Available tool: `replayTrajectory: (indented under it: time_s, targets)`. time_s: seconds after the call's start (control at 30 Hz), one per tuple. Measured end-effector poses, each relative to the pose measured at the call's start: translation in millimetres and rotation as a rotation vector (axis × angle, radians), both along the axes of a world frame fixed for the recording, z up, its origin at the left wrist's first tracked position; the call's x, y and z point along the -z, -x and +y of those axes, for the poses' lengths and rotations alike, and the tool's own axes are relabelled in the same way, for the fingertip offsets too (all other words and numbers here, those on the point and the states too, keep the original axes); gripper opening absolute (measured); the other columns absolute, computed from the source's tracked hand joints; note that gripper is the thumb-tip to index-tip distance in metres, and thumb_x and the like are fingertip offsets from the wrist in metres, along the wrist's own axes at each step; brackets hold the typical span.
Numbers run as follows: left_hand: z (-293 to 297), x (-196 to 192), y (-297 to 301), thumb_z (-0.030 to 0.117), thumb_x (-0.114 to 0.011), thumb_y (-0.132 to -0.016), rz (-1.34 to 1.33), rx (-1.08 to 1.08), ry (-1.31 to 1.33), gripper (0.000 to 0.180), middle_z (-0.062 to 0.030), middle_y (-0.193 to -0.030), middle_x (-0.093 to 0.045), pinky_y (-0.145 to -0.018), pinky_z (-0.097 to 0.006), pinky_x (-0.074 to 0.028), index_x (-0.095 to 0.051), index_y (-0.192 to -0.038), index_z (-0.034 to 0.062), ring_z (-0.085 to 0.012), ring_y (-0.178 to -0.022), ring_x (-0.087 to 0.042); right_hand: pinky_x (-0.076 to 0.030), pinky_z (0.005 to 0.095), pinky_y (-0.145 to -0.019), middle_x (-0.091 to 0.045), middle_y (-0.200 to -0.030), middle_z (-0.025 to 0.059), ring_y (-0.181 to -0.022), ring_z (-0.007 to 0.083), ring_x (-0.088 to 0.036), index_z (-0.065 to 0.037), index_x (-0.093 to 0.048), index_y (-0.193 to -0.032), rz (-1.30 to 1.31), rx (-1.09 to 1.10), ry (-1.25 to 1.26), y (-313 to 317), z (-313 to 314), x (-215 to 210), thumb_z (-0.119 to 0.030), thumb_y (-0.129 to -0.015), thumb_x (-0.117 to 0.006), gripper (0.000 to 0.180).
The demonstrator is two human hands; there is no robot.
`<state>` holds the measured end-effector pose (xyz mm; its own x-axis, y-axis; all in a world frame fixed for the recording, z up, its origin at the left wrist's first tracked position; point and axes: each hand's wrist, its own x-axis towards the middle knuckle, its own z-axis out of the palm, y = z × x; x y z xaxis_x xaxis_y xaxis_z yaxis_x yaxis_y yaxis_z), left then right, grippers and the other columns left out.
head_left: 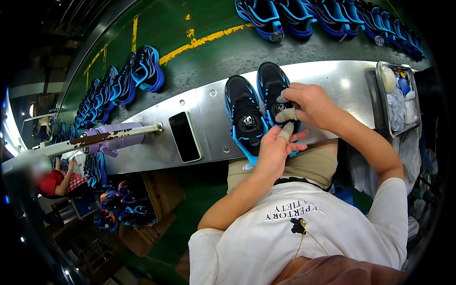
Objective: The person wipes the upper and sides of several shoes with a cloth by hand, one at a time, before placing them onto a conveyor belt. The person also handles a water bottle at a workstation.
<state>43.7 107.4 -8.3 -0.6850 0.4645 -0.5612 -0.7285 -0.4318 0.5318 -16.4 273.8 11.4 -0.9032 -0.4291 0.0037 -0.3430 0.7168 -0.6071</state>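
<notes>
Two black shoes with blue trim stand side by side on the metal bench, toes pointing away from me. The left shoe [243, 111] has a round dial on its tongue. Over the right shoe [273, 78] both my hands meet, partly hiding its dial. My right hand [311, 105] pinches a small, crumpled, see-through piece of plastic [281, 98] at the tongue. Beige covers wrap some fingers. My left hand [278, 148] is at the shoe's heel end, palm up and fingers apart, its wrapped fingertip close to the right hand's fingers.
A phone [185, 137] and a lilac bottle [121, 137] are to the left, beside a worn metal bar [114, 135]. A metal tray [397, 97] of small items sits at the right. Rows of similar shoes [332, 19] line the green surface beyond. Another person [59, 183] works at far left.
</notes>
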Motion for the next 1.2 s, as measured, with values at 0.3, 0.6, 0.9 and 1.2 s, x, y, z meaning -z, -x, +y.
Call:
replayTrajectory:
  time_s: [0.3,0.6,0.9,1.2]
  targets:
    - [3,-1,0,0.012,-0.045,-0.098,-0.012,0.009,0.008,0.031,-0.0118,-0.122,-0.054,-0.070,-0.033,-0.057,-0.047,-0.125,-0.0023,-0.0309,-0.111,-0.059,-0.045,0.0397,-0.066,-0.055,-0.086,0.0138,-0.079,0.0324,-0.058,-0.004,-0.062,-0.101,-0.089,-0.011,0.023,3,0,-3,-0.015,-0.075,-0.070,0.030]
    - [8,-2,3,0.012,-0.046,-0.098,-0.037,0.022,0.023,0.031,-0.0120,-0.122,-0.054,-0.069,-0.033,-0.057,-0.047,-0.126,-0.0026,-0.0304,-0.111,-0.059,-0.044,0.0372,-0.063,-0.051,-0.083,0.0127,-0.073,0.0296,-0.054,-0.003,-0.062,-0.096,-0.042,0.022,0.107,-2,1,5,-0.016,-0.071,-0.074,0.031]
    - [12,1,3,0.009,-0.042,-0.098,-0.037,0.020,0.048,0.030,-0.0123,-0.122,-0.052,-0.065,-0.031,-0.057,-0.047,-0.124,-0.0043,-0.0303,-0.109,-0.060,-0.044,0.0388,-0.066,-0.050,-0.087,0.0123,-0.077,0.0290,-0.055,-0.002,-0.059,-0.099,-0.030,0.039,0.115,-4,5,14,-0.015,-0.075,-0.071,0.029]
    - [10,-3,-5,0.013,-0.044,-0.098,-0.049,0.117,0.128,0.029,-0.0142,-0.129,-0.048,-0.058,-0.030,-0.055,-0.049,-0.121,-0.0050,-0.0299,-0.103,-0.063,-0.044,0.0405,-0.067,-0.052,-0.086,0.0147,-0.079,0.0329,-0.055,-0.003,-0.058,-0.096,-0.176,0.021,0.098,-15,14,11,-0.022,-0.074,-0.074,0.033]
